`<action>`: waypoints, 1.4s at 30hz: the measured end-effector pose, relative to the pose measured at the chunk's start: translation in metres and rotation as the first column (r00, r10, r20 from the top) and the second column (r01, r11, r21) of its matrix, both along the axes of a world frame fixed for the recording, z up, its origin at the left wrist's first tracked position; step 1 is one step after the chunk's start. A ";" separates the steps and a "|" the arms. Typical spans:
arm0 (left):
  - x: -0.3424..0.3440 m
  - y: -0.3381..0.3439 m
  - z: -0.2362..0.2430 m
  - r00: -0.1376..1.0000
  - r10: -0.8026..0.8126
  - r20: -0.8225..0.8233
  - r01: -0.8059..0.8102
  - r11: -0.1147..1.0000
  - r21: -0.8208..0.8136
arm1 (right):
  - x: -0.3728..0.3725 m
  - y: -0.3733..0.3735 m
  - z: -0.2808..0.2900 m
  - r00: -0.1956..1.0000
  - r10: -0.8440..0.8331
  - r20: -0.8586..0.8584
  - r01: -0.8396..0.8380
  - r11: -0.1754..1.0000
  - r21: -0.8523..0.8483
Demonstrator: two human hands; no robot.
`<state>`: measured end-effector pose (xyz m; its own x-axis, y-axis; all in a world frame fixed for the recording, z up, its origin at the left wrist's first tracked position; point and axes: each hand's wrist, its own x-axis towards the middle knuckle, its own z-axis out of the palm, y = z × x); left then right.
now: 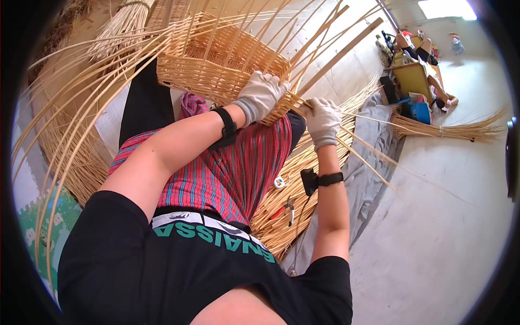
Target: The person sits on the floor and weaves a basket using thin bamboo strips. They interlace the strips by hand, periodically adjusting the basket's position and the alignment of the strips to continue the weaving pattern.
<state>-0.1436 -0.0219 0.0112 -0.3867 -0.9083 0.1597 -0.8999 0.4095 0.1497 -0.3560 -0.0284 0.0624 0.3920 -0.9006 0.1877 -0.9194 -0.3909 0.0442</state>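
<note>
A half-woven wicker basket [206, 78] rests tilted across my lap, with long uprights fanning out from its rim. My left hand [262, 96], in a whitish work glove, grips the basket wall near its right corner. Just beyond that corner, my gloved right hand [324, 119] is closed round thin wicker rods [374, 154] that trail out to the right. The fingertips of the right hand are partly hidden. A flat wooden stick [341, 56] slants up from the basket corner, close above the right hand.
Red-handled pruning shears [283, 209] and a small white tape measure [279, 182] lie on a spread of loose rods [303, 187]. A tied rod bundle [449, 129] is on the floor at right. Another person [414, 47] sits at the far right. Long rods arch along the left.
</note>
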 end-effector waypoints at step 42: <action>0.344 0.084 0.060 -0.241 0.098 -0.966 -0.107 0.986 0.127 | 0.232 0.057 -0.005 0.090 0.077 0.993 -0.539 0.842 -0.017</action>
